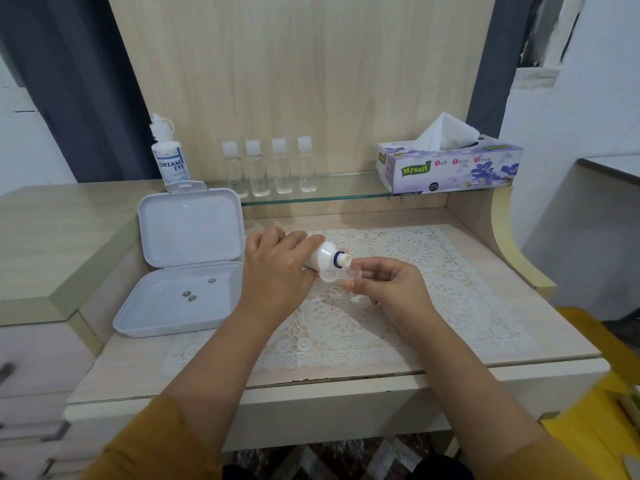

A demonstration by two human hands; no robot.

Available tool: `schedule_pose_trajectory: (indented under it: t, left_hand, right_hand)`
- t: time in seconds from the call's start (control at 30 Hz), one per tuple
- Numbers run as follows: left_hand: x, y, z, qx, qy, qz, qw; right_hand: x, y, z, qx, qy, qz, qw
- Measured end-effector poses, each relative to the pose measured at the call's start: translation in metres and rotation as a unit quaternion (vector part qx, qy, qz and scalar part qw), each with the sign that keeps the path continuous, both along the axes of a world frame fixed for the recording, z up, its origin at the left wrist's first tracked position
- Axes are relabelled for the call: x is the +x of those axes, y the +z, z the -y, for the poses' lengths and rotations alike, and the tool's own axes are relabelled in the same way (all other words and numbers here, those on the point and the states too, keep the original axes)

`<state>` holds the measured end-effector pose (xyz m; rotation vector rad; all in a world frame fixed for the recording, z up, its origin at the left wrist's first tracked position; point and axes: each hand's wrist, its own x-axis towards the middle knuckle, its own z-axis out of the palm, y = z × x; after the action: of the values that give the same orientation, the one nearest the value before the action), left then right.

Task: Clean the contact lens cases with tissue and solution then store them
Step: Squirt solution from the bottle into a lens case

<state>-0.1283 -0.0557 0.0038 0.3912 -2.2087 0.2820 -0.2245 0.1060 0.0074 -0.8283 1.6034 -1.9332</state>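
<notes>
Above the lace mat [346, 323] on the dresser top, both hands work close together. Left hand [277, 268] grips a small white solution bottle [325, 256], fingers curled round its body, bottle tipped on its side with the open nozzle pointing right. Right hand [384, 282] pinches a clear contact lens case [341, 273] between thumb and fingertips; the case sits just under the nozzle, touching or nearly so, cannot tell which. Left of the hands, a white storage box [180, 265] lies open, three small round items on its tray. On the glass shelf [346, 197]: Dream Eye bottle [169, 157], four clear bottles [268, 168], tissue box [450, 166].
</notes>
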Motion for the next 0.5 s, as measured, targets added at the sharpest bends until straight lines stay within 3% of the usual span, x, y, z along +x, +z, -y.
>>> schedule_pose_trajectory:
  t: [0.13,0.27,0.5]
  left_hand:
    - [0.001,-0.002,-0.002,0.033,0.003,-0.003,0.999]
    - [0.004,0.000,-0.006,0.124,0.005,-0.008,0.992]
    - [0.021,0.015,-0.025,0.302,0.010,-0.119,0.946]
  right_hand:
    - [0.000,-0.001,0.000,0.002,0.000,-0.002,1.000]
    - [-0.001,-0.001,0.001,0.009,-0.007,-0.002,1.000]
    - [-0.004,-0.006,0.002,0.026,-0.004,-0.005,1.000]
